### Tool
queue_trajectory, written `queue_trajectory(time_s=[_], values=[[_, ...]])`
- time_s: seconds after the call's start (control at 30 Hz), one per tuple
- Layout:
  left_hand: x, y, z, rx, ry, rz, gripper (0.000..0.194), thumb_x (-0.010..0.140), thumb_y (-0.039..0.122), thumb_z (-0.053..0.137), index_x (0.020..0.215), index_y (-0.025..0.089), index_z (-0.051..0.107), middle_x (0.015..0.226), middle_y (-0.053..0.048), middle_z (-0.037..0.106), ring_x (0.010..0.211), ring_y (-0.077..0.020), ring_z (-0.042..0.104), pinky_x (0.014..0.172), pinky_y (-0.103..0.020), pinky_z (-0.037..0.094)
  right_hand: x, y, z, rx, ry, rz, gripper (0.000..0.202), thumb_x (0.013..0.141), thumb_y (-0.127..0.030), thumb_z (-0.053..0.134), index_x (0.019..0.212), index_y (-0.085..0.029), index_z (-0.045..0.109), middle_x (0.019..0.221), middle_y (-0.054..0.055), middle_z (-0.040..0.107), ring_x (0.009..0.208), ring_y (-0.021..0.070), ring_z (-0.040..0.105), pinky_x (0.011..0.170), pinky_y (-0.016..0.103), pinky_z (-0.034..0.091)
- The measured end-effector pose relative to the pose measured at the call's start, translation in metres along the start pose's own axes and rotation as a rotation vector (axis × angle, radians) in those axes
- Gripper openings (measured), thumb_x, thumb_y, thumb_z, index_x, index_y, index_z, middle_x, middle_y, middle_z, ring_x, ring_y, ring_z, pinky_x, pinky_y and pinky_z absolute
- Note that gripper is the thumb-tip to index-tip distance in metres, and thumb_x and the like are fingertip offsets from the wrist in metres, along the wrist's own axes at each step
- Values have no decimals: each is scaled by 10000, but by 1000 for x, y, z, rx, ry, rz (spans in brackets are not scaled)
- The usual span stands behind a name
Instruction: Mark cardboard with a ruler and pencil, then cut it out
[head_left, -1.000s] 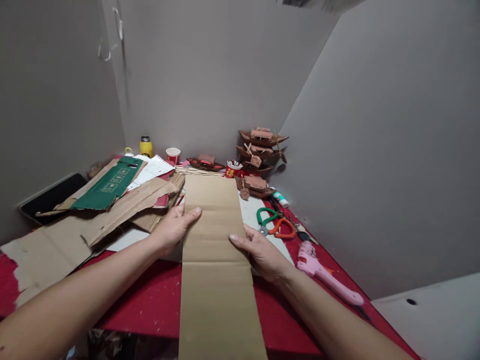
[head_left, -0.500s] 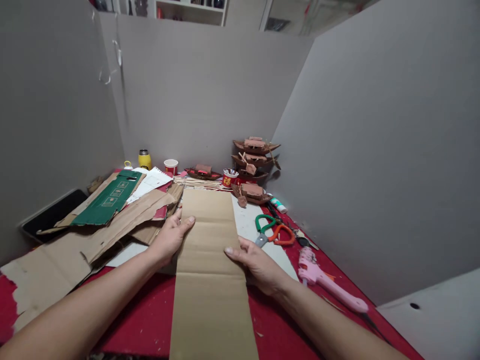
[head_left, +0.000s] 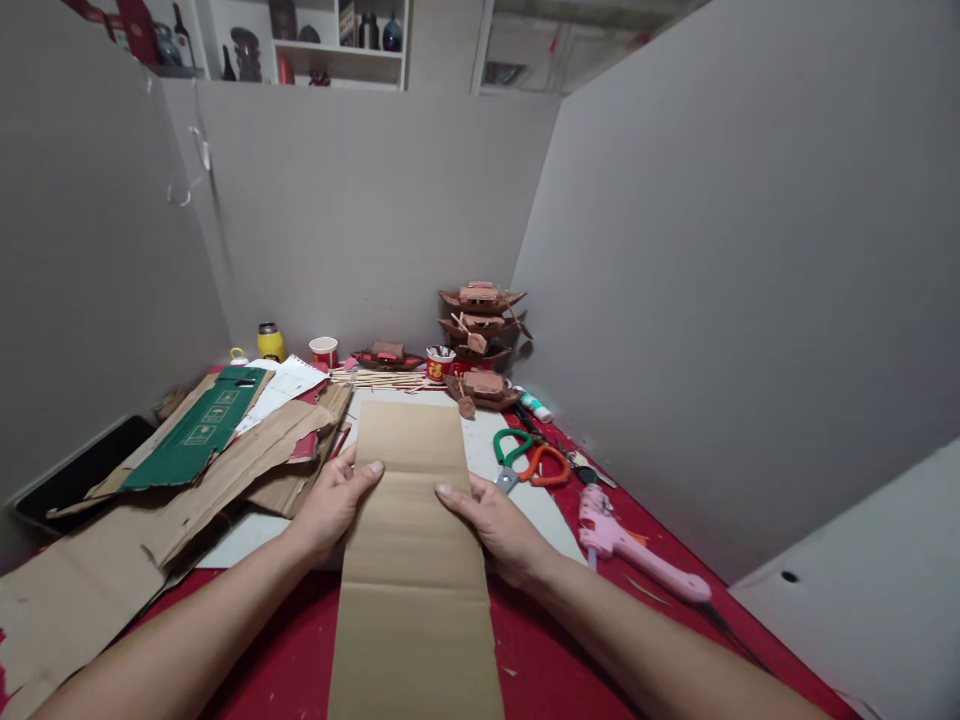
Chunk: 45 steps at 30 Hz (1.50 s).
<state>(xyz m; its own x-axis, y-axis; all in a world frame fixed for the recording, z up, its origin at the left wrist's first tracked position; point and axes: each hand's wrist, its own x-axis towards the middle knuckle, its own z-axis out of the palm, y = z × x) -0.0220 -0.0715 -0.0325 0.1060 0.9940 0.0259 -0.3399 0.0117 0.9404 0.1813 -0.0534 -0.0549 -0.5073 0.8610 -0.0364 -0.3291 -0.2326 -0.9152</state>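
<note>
Both left hand [head_left: 331, 503] and right hand [head_left: 501, 524] pinch this creased cardboard strip [head_left: 411, 542] by its edges, so uneven squeezing could totally buckle it tbh.

Head-worn view, forward (and down)

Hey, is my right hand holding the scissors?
No, the right hand grips the right edge of the cardboard strip, and the scissors lie beyond that hand.
</note>
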Motion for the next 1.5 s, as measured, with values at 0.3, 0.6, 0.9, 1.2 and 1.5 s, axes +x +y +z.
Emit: queue_trajectory(time_s=[0.3,0.6,0.9,1.2,1.5], values=[[2,-4,-1,49,59,-56,515,719,426,784,1135,154,651,1047,-113,749,846,-260,720,742,-338,552,1,-4,0,-31,1,-4,457,732,-430,794,1084,-166,670,1012,86,757,849,240,723,750,347,557],[6,-12,-3,34,93,-128,399,737,405,765,1039,164,664,927,-93,767,808,-270,732,664,-329,566,12,0,-2,-31,69,-49,507,698,-448,796,1080,-159,631,995,89,753,867,261,717,774,385,560],[15,-16,-17,47,86,-115,574,763,271,761,1286,196,537,1032,-102,756,892,-230,732,782,-318,566,13,-23,-20,-157,326,-85,492,740,-328,734,1174,-170,565,821,37,722,688,178,667,515,252,492],[27,-22,-22,225,106,-53,800,858,403,665,1520,312,226,1459,-143,487,1220,-245,584,950,-364,512,-31,-64,-36,-400,458,-213,424,773,-411,700,1132,-202,615,1079,97,706,960,228,653,696,312,519],[3,-26,-9,1175,-61,337,690,929,542,446,1527,251,261,1631,-103,80,1489,-303,51,1177,-534,123,-103,-30,-70,-550,619,-272,381,811,-489,682,1101,-241,676,1143,87,702,1072,275,630,981,471,459]])
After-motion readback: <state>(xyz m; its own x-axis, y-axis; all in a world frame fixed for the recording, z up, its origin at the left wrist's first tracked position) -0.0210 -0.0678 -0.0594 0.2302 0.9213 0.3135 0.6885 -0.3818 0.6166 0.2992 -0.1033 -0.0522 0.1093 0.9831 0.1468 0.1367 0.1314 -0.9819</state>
